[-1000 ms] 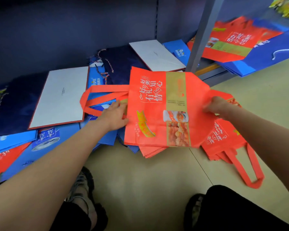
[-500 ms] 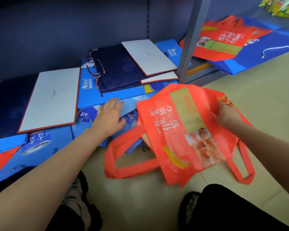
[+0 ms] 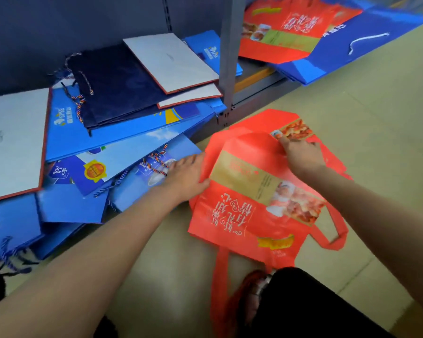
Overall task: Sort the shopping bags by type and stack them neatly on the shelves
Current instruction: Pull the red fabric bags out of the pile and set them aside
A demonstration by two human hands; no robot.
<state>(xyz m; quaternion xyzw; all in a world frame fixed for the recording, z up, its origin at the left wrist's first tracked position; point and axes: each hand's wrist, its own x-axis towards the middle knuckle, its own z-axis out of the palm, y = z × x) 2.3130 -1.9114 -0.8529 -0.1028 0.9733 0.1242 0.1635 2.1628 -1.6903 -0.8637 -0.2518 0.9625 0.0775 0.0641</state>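
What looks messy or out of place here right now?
The blue paper bags on the low shelf lie fanned at skewed angles, some sliding off its front edge. A navy bag and white bags are mixed in. The red bags lie on the floor.

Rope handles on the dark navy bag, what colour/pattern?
Twisted multicolour cord, blue with red and pale strands, on the dark navy bag. Head view.

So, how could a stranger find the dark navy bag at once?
Look left of the grey shelf post, on the low shelf. The dark navy paper bag lies atop bright blue bags, partly under a white bag. It alone is near black.
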